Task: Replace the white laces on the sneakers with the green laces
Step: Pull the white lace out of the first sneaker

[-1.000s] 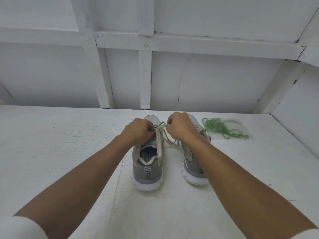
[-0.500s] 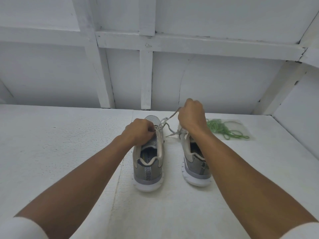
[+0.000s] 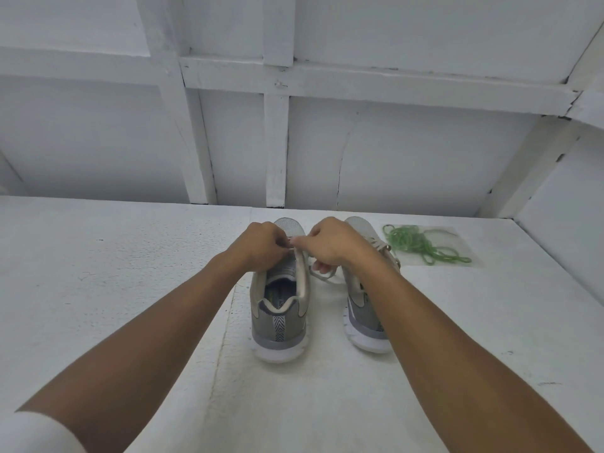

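Note:
Two grey sneakers stand side by side on the white table, heels toward me: the left sneaker [image 3: 280, 317] and the right sneaker [image 3: 362, 322]. My left hand [image 3: 261, 246] and my right hand [image 3: 330, 243] meet over the left sneaker's tongue, both pinching its white lace [image 3: 322, 276], whose loose end trails onto the table between the shoes. The fingers hide the lacing itself. The right sneaker's white lace shows beside my right wrist. A tangle of green laces [image 3: 421, 245] lies to the right of the shoes.
The green laces rest on a clear plastic sheet [image 3: 457, 233]. A white panelled wall [image 3: 294, 142] rises behind the white table [image 3: 114, 273], and a side wall closes in at the right.
My right hand had pulled the lace up and away to the right; it has now come back down to the left sneaker's tongue beside my left hand. The left hand stayed put.

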